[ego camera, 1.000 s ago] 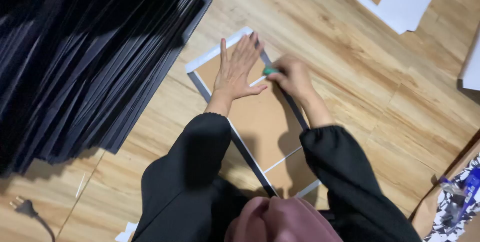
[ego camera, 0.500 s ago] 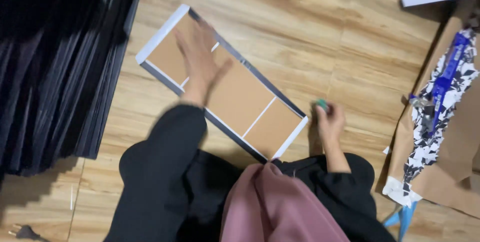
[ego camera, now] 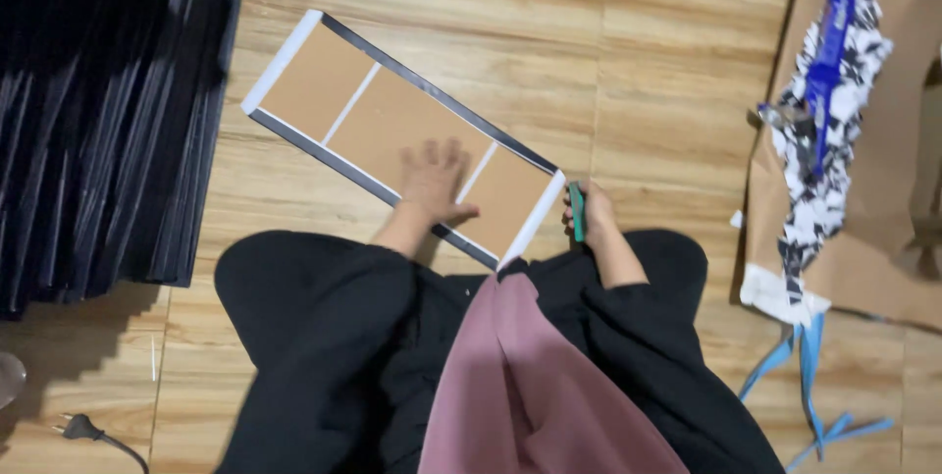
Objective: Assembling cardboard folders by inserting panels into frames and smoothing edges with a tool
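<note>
A long brown board (ego camera: 378, 121) with black and white edging and two white dividing lines lies slanted on the wooden floor. My left hand (ego camera: 435, 183) rests flat on it, fingers spread, near its right-hand end. Just past that end, my right hand (ego camera: 587, 213) is closed around a small green tool (ego camera: 577, 211). Black sleeves cover both arms, and a pink cloth hangs down between them.
A large stack of black boards (ego camera: 103, 121) fills the left side. At the right lies brown cardboard (ego camera: 883, 199) with a black-and-white patterned wrapper (ego camera: 829, 91) on it. Blue strips (ego camera: 810, 376) trail at the lower right. A plug and cord (ego camera: 83, 428) lie at the lower left.
The view has swung left to right. My left hand slid along the board toward its near end. My right hand, with the green tool, left the board and sits beside its end.
</note>
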